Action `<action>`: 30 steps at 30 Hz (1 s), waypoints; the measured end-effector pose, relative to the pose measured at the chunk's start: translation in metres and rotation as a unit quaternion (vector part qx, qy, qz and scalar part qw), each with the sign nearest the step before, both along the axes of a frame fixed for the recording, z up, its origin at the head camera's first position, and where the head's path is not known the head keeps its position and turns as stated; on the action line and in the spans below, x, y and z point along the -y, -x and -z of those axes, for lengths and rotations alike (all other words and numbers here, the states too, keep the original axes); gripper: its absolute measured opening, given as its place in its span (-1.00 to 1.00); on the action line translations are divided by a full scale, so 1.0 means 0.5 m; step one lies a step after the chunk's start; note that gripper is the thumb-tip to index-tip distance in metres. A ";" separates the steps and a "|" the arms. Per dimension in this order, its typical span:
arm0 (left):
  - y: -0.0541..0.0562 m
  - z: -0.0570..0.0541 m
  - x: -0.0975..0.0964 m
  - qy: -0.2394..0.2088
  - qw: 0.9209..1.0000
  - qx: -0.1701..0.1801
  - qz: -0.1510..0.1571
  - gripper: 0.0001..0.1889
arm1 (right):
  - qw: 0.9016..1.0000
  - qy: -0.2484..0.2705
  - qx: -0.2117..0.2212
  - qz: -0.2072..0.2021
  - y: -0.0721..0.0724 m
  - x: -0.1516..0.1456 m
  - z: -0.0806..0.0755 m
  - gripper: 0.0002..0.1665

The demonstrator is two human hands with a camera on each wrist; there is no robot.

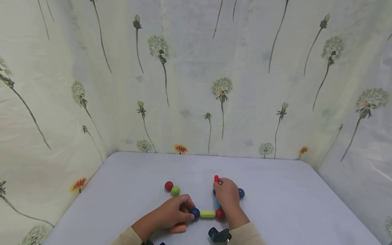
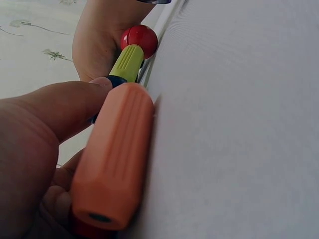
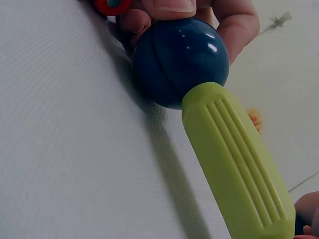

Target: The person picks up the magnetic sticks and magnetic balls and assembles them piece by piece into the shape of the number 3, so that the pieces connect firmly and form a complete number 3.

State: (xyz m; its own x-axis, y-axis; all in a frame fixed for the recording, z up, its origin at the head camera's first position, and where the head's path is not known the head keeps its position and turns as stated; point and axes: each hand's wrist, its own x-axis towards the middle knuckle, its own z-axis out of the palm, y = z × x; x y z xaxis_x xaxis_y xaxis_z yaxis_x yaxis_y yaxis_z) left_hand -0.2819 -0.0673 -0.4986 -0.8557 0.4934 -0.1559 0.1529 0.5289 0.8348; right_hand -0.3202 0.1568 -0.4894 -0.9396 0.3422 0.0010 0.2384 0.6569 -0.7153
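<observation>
My left hand (image 1: 174, 212) pinches a blue ball (image 1: 195, 213) between thumb and fingers. A yellow-green ribbed rod (image 1: 207, 214) joins that ball to a red ball (image 1: 219, 214). From the red ball a light blue rod (image 1: 218, 204) runs back toward another blue ball (image 1: 214, 191), mostly covered by my right hand (image 1: 228, 194). My right fingers pinch a red rod (image 1: 216, 178), its end showing past the fingertips. In the right wrist view, left fingertips (image 3: 172, 6) lie on the blue ball (image 3: 182, 64), with the yellow-green rod (image 3: 239, 164) stuck to it.
An orange rod (image 1: 177, 228) lies under my left hand, close in front of the left wrist camera. Behind that hand, a red ball (image 1: 168, 185) and a green ball (image 1: 175, 191) sit together. Another blue ball (image 1: 241, 193) is right of my right hand. A patterned curtain (image 1: 190, 85) surrounds the white table (image 1: 128, 177).
</observation>
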 end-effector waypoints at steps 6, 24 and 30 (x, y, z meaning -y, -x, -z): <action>-0.001 -0.003 0.000 0.001 1.000 -0.004 -0.002 -0.78 | 1.000 0.003 -0.004 -0.003 0.004 0.003 0.003 -0.48; 0.005 0.006 0.000 0.008 1.000 -0.009 0.002 -0.78 | 0.997 0.013 -0.081 0.005 0.001 -0.007 0.005 -0.44; 0.005 0.007 -0.002 0.007 1.000 -0.007 0.002 -0.78 | 0.992 -0.023 -0.124 -0.008 -0.002 -0.027 -0.013 -0.51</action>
State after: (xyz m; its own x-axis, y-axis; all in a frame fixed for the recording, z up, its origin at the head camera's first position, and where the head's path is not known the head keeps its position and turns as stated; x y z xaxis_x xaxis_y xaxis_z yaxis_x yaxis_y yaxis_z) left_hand -0.2842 -0.0665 -0.5020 -0.8553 0.4954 -0.1515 0.1662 0.5393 0.8255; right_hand -0.3193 0.1702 -0.4829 -0.9140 0.3206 0.2486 0.0468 0.6920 -0.7204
